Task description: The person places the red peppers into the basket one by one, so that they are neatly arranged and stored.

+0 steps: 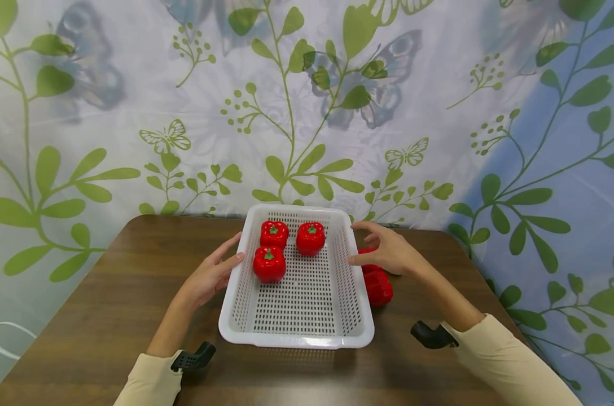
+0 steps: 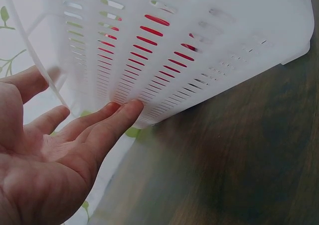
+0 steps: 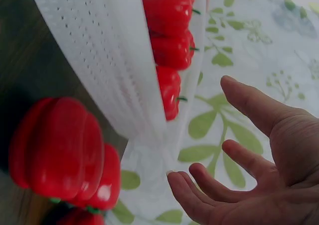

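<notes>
A white perforated plastic basket [image 1: 297, 340] stands on the table with three red bell peppers inside: one at the back left [image 1: 274, 232], one at the back right [image 1: 310, 239], one in front on the left [image 1: 270, 265]. My left hand [image 1: 210, 276] is at the basket's left side. In the left wrist view, its nearly straight fingers [image 2: 112, 128] touch the slotted wall, while the thumb lies by the rim. Beside the right rim is my right hand [image 1: 388, 251], fingers spread and loosely bent; the right wrist view shows nothing in its grasp.
More red bell peppers [image 1: 378, 288] lie on the table just right of the basket, partly hidden by it and my right hand. The brown wooden table [image 1: 109, 316] ends at a leaf-patterned cloth backdrop [image 1: 200, 113]. A white cord loop [image 1: 9, 338] hangs at the left.
</notes>
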A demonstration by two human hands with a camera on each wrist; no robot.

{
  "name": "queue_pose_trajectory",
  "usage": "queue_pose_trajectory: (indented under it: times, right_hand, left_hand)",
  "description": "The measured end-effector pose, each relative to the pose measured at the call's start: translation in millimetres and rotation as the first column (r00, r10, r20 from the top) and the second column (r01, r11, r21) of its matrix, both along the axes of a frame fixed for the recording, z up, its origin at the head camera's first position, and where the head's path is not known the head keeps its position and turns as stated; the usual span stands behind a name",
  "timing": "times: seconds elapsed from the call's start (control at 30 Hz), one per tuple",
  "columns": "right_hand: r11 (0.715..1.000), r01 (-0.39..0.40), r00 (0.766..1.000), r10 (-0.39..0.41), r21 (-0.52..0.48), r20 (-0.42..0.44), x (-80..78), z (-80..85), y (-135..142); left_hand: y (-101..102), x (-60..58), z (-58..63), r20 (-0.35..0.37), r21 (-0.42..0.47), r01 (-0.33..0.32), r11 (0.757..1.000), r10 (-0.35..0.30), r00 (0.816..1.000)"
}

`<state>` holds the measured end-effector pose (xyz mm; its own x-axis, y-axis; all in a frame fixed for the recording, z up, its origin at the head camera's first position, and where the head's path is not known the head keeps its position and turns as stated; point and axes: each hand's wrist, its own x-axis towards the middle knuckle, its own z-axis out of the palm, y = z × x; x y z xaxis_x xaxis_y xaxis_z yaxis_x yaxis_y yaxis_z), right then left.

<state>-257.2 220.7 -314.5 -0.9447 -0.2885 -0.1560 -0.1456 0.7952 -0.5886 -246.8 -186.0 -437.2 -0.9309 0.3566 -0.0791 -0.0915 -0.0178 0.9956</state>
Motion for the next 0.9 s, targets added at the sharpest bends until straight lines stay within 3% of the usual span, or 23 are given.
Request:
queue_pose_trajectory:
  times: [0.17,0.43,0.9]
  right_hand:
    - [1.000,0.002,1.000,-0.001,-0.011,0.027,4.3,-7.2,21.4]
    - [0.993,-0.012,0.992,0.026,-0.117,0.121,12.4,-27.0,47.7]
    - [0.984,-0.013,0.971,0.055,-0.179,0.232,21.1,-61.5,74.3]
  left_hand:
    - [0.8,1.9,-3.4,-0.004,0.003,-0.002,1.000,0.002,1.000]
    - [1.3,6.3,-5.7,-0.019,0.037,0.017,0.999,-0.016,1.000]
    - [1.1,6.2,-6.8,-0.018,0.021,0.006,1.000,-0.006,1.000]
